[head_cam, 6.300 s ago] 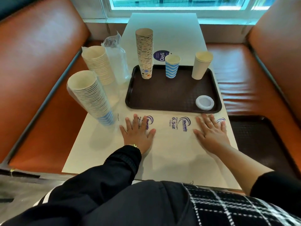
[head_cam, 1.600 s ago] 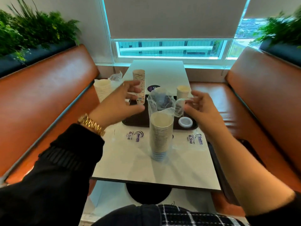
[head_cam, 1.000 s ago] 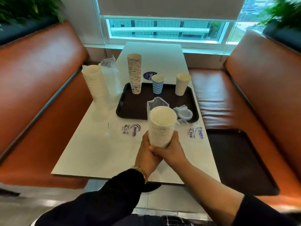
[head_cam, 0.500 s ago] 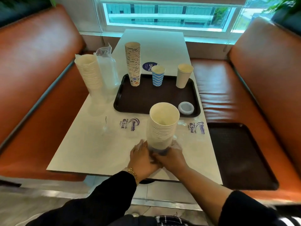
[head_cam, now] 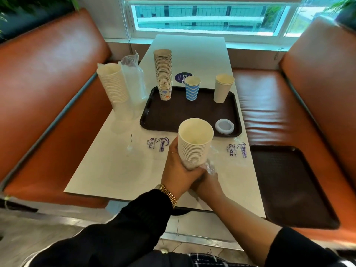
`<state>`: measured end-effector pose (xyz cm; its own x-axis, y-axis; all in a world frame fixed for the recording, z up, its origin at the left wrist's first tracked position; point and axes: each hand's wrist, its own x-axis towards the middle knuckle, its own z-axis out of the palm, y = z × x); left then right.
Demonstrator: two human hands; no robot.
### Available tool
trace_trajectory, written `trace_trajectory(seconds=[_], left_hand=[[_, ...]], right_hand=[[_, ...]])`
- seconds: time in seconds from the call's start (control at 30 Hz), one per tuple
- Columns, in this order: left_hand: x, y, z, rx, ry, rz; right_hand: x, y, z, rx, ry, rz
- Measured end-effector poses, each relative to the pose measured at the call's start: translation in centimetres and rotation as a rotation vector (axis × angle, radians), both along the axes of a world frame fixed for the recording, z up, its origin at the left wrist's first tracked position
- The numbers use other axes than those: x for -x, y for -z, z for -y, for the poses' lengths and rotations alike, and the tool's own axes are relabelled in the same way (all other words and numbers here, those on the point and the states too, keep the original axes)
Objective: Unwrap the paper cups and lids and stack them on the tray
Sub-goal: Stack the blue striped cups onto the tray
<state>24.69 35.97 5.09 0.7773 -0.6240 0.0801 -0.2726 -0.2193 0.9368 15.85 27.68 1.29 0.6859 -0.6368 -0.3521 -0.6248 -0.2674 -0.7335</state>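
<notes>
Both hands, left hand (head_cam: 178, 170) and right hand (head_cam: 207, 183), clasp the cup stack (head_cam: 194, 145) near the table edge (head_cam: 123, 197).

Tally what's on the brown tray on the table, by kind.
Cup stacks: 1
Single cups: 2, blue and beige
Lids: 1
Total: 4 on the tray
</notes>
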Motion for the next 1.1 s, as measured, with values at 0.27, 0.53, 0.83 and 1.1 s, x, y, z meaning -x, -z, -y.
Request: trace_trajectory(seconds=[0.27, 0.53, 0.83, 1.1], left_hand=[[0.8, 1.2, -0.2, -0.019, -0.022, -0.031], [-4.7, -6.2, -1.7, 0.089, 0.097, 0.14], [-12.9, -13.7, 0.8, 0.278, 0.1, 0.231], [-15.6, -9.8, 3.0, 0.177, 0.063, 0.07]], right_hand=[[-0.8, 0.4, 0.0, 0.035, -0.043, 0.137], [-5.0, -3.9, 1.1, 0.007, -0.105, 0.405], [-12.2, -7.7, 3.3, 0.11, -0.13, 0.33], [-14.6, -5.3, 4.1, 0.116, -0.122, 0.198]])
